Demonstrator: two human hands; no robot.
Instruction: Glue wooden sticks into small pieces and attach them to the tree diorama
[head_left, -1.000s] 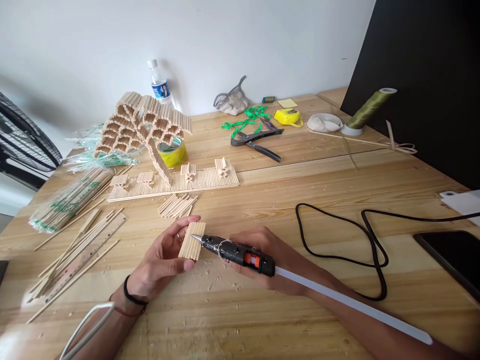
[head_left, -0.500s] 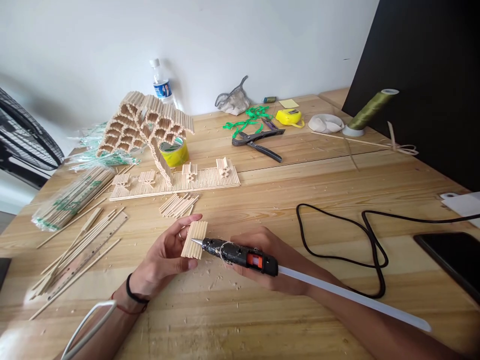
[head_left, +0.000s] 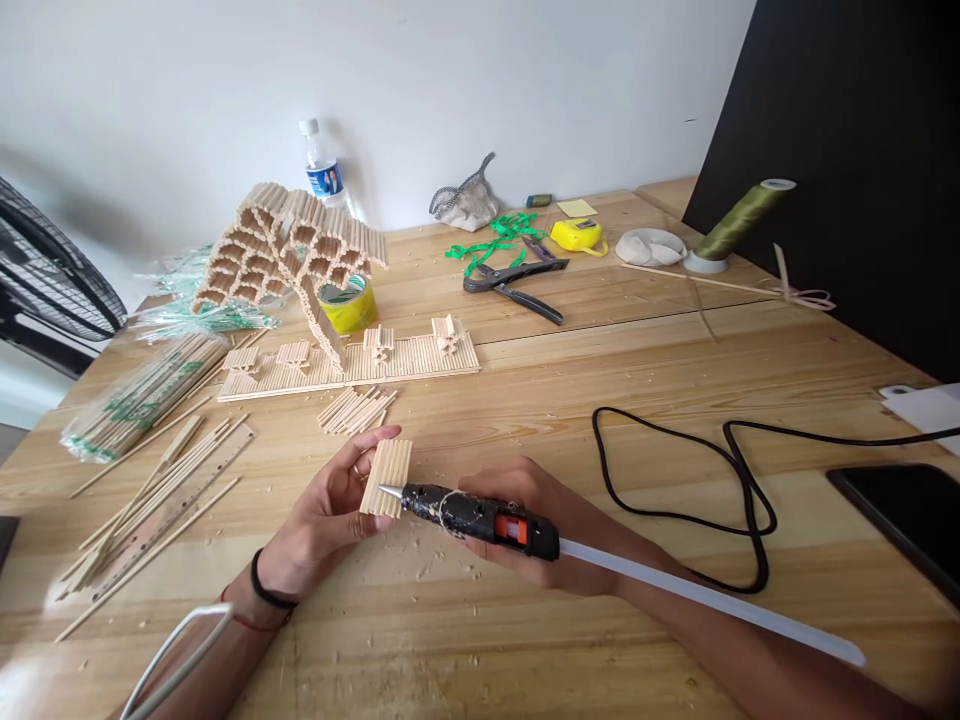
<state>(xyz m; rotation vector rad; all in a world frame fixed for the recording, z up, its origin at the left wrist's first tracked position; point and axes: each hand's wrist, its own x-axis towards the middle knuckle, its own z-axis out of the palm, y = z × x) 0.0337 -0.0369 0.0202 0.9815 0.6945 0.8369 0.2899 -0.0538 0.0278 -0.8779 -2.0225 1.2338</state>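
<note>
Between the thumb and fingers of my left hand (head_left: 330, 500) is a small panel of wooden sticks (head_left: 388, 470) laid side by side, tilted up off the table. My right hand (head_left: 517, 490) grips a black glue gun (head_left: 472, 518) whose metal nozzle lies over the lower part of the panel; whether it touches the sticks I cannot tell. A long whitish glue stick (head_left: 712, 600) juts from the gun's back end. Past my left hand lies a pile of short cut sticks (head_left: 356, 410). Behind it stands a stick model (head_left: 292, 250) with a honeycomb-like top on a long stick base (head_left: 412, 368).
A bag of sticks (head_left: 142, 400), loose sticks and a ruler (head_left: 180, 500) lie left. A black cord (head_left: 675, 510) loops at right near a phone (head_left: 892, 530). Farther back are pliers (head_left: 517, 285), yellow tape measure (head_left: 579, 236), thread spool (head_left: 742, 225), tape roll (head_left: 349, 305), and bottle (head_left: 324, 175).
The glue gun's nozzle has shifted slightly left and down across the stick panel. My left hand holds the panel in almost the same place.
</note>
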